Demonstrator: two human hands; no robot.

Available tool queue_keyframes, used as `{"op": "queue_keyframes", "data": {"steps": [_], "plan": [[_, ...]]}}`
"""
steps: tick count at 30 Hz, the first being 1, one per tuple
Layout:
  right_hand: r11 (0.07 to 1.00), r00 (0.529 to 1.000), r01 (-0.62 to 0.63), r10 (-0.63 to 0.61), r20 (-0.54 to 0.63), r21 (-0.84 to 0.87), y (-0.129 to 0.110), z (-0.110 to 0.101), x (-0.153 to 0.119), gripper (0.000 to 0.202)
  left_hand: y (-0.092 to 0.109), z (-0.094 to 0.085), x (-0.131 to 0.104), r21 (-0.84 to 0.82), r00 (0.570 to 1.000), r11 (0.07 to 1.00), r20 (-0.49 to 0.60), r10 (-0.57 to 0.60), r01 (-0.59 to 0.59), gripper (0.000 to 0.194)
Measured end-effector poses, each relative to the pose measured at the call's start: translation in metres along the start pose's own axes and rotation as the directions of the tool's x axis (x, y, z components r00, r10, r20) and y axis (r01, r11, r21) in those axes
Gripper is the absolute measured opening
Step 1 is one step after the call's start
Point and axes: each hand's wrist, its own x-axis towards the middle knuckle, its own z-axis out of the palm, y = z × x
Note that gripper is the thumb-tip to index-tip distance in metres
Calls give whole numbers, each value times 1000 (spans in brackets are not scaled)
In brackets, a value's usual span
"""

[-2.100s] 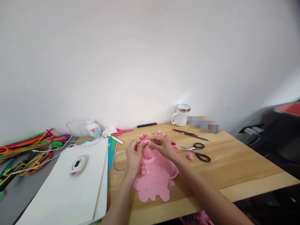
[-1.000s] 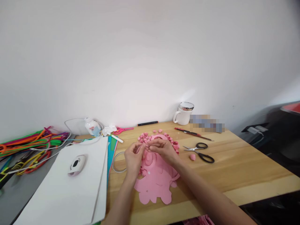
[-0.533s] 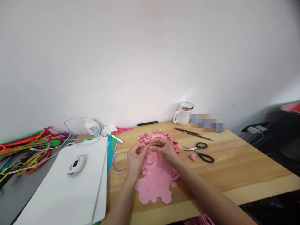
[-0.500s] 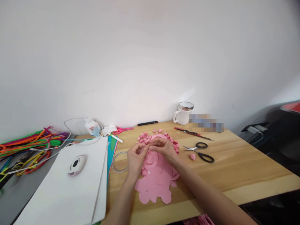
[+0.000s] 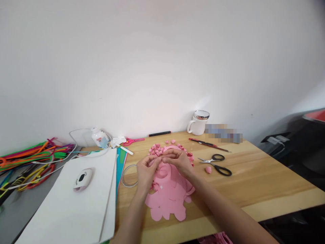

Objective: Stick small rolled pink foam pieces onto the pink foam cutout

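Both hands meet over the pink paper sheet (image 5: 167, 200) lying on the wooden surface (image 5: 254, 189). The left hand (image 5: 145, 171) and the right hand (image 5: 177, 159) have their fingers (image 5: 155, 161) pressed together, pinching a small pink paper strip (image 5: 160, 157) between them, just above the sheet. Small pink rolled pieces (image 5: 156, 149) lie clustered just beyond the hands. Against the wall stands a white mug (image 5: 198, 124); what it contains cannot be made out. Black scissors (image 5: 217, 164) lie to the right, apart from the hands.
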Motion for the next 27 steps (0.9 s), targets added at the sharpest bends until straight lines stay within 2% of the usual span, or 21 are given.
{"op": "queue_keyframes", "data": {"steps": [10, 21, 27], "plan": [[1000, 1000, 5, -5, -21, -12, 2, -1, 1, 35, 0, 0, -1, -6, 1000, 1000, 4, 9, -8, 22], [998, 997, 59, -59, -56, -3, -5, 4, -2, 33, -5, -1, 1, 8, 998, 1000, 60, 9, -10, 22], [998, 997, 57, -56, 45, -14, -5, 3, -1, 38, -6, -2, 2, -19, 999, 1000, 37, -6, 6, 25]]}}
